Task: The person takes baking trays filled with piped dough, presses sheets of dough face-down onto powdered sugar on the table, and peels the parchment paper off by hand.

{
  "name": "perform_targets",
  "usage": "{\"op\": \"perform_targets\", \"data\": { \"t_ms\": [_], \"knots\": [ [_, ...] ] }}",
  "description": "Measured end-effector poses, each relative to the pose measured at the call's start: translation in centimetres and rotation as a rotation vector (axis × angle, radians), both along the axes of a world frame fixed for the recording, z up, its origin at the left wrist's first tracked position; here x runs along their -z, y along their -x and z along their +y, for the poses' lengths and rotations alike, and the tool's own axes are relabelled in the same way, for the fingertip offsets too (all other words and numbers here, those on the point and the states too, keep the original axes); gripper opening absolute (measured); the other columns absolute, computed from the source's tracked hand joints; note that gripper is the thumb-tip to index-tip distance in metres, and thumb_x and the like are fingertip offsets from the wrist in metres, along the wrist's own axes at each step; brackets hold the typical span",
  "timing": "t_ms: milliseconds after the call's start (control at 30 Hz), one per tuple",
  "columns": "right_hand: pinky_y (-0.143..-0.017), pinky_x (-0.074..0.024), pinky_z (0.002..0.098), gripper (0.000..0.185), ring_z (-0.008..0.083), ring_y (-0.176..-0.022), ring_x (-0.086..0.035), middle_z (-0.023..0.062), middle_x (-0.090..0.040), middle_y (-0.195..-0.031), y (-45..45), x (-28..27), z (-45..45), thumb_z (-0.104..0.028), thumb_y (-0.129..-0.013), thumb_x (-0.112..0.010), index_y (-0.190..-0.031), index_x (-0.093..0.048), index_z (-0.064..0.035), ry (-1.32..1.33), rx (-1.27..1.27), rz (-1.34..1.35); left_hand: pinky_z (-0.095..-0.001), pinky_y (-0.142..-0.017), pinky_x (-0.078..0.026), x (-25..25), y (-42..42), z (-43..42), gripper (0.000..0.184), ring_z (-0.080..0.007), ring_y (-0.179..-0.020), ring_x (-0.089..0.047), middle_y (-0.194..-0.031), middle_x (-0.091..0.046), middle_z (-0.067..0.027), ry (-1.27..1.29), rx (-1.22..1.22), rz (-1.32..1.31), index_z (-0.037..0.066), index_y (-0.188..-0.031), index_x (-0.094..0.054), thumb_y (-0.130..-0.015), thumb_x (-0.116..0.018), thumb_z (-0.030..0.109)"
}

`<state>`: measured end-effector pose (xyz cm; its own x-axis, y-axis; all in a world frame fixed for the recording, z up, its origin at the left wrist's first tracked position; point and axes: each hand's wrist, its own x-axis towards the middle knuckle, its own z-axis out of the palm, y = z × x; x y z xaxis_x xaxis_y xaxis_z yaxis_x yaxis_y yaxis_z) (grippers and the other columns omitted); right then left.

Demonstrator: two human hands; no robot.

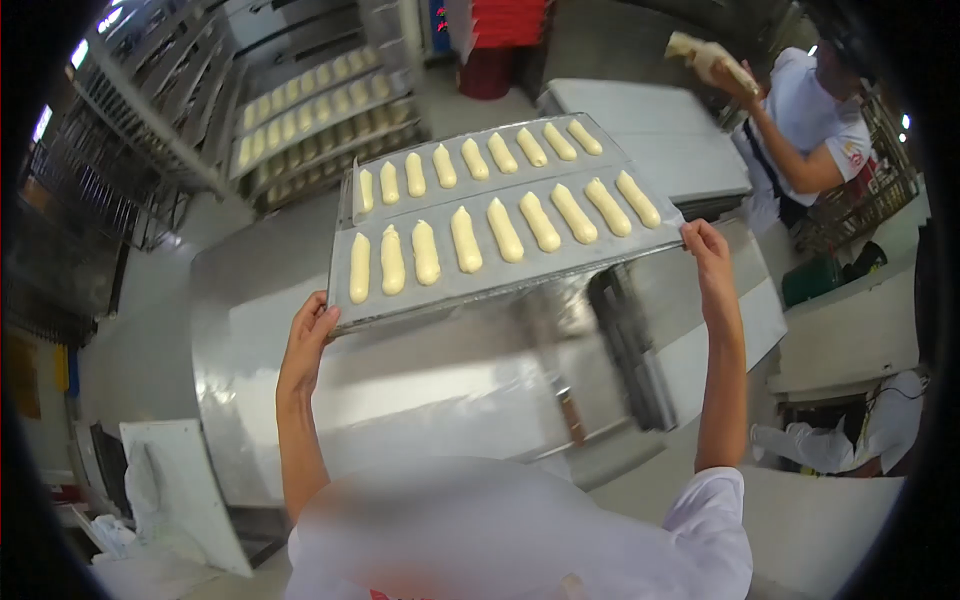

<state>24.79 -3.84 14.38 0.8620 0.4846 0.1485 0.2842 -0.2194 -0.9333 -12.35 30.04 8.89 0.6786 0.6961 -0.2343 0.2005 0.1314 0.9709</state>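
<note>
A metal baking tray [490, 199] is held up in front of me above the table. On it lie two rows of pale piped dough strips [466, 240], apart from one another. My left hand [306, 338] grips the tray's near left corner, fingers under and thumb at the edge. At the near right corner my right hand [708, 250] is closed on the rim. The tray tilts slightly, its right side further from me.
Beneath the tray is a steel table [262, 335] with a wooden-handled tool [571, 415] and dark bars [635, 355]. A rack [215, 95] of filled trays stands back left. A co-worker [812, 135] holds a piping bag [712, 64]; another person [888, 425] is lower right.
</note>
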Motion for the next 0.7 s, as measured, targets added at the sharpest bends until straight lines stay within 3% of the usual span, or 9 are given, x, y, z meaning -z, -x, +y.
{"op": "perform_targets", "data": {
  "t_ms": [167, 300, 467, 533, 600, 633, 700],
  "knots": [
    [-0.066, -0.0264, 0.0228, 0.03, 0.0049, -0.07, -0.035, -0.0078, -0.039, -0.07, 9.3, 7.0, 10.4, -0.03, -0.093, -0.057, -0.071, -0.047, -0.0121, 0.015, -0.121, 0.154, -0.0218, -0.069, -0.029, 2.4, 13.2, 7.5, 0.018, -0.004, -0.072, -0.035, -0.076, -0.039, 0.0088, 0.005, -0.074, 0.167, 0.015, -0.093, -0.053, -0.09, -0.059, 0.033],
    [-0.071, -0.0278, 0.0241, 0.029, 0.0072, -0.075, -0.035, -0.0049, -0.041, -0.073, 14.0, 12.9, 16.2, -0.028, -0.093, -0.056, -0.072, -0.047, -0.0097, 0.041, -0.146, 0.23, -0.0213, -0.069, -0.028, 4.0, 18.6, 12.1, 0.02, -0.0045, -0.072, -0.035, -0.076, -0.04, 0.0087, -0.001, -0.142, 0.217, 0.016, -0.093, -0.052, -0.09, -0.059, 0.034],
    [-0.072, -0.0293, 0.0235, 0.028, 0.0089, -0.075, -0.035, -0.0043, -0.038, -0.073, 16.6, 17.0, 20.0, -0.025, -0.094, -0.054, -0.073, -0.048, -0.0076, 0.025, -0.115, 0.262, -0.026, -0.074, -0.037, 9.7, 21.1, 17.6, 0.026, -0.0095, -0.078, -0.043, -0.08, -0.046, 0.0041, -0.107, 0.084, 0.27, 0.01, -0.094, -0.053, -0.093, -0.056, 0.036],
    [-0.072, -0.0325, 0.0256, 0.026, 0.01, -0.076, -0.036, -0.0026, -0.042, -0.074, 15.7, 18.7, 20.5, -0.024, -0.094, -0.053, -0.077, -0.051, -0.0044, 0.09, -0.098, 0.243, -0.0279, -0.076, -0.039, 10.9, 20.4, 18.3, 0.03, -0.0125, -0.079, -0.046, -0.083, -0.051, 0.0005, -0.163, 0.083, 0.301, 0.007, -0.095, -0.054, -0.094, -0.054, 0.037],
    [-0.072, -0.0361, 0.0285, 0.023, 0.0119, -0.078, -0.04, 0.0019, -0.05, -0.076, 15.2, 20.6, 21.2, -0.022, -0.094, -0.053, -0.085, -0.054, -0.0015, 0.335, -0.118, 0.112, -0.0299, -0.078, -0.041, 13.2, 20.0, 20.2, 0.034, -0.0154, -0.081, -0.049, -0.087, -0.055, -0.003, -0.223, 0.088, 0.329, 0.005, -0.096, -0.056, -0.095, -0.052, 0.038],
    [-0.074, -0.0397, 0.0327, 0.029, 0.0184, -0.082, -0.049, 0.0079, -0.058, -0.085, 15.1, 21.3, 21.6, -0.028, -0.094, -0.05, -0.094, -0.058, -0.0007, 0.396, -0.131, 0.03, -0.0323, -0.079, -0.042, 14.5, 19.9, 21.4, 0.038, -0.0191, -0.082, -0.051, -0.091, -0.058, -0.0067, -0.313, 0.108, 0.391, 0.003, -0.096, -0.057, -0.096, -0.049, 0.041],
    [-0.079, -0.0393, 0.0368, 0.033, 0.0226, -0.086, -0.052, 0.0096, -0.06, -0.09, 14.7, 22.7, 22.7, -0.032, -0.094, -0.048, -0.096, -0.061, -0.002, 0.413, -0.064, 0.039, -0.0347, -0.079, -0.043, 14.6, 19.5, 22.4, 0.043, -0.0227, -0.084, -0.054, -0.096, -0.061, -0.0104, -0.404, 0.126, 0.455, 0.002, -0.097, -0.059, -0.097, -0.046, 0.043]
  ]
}}
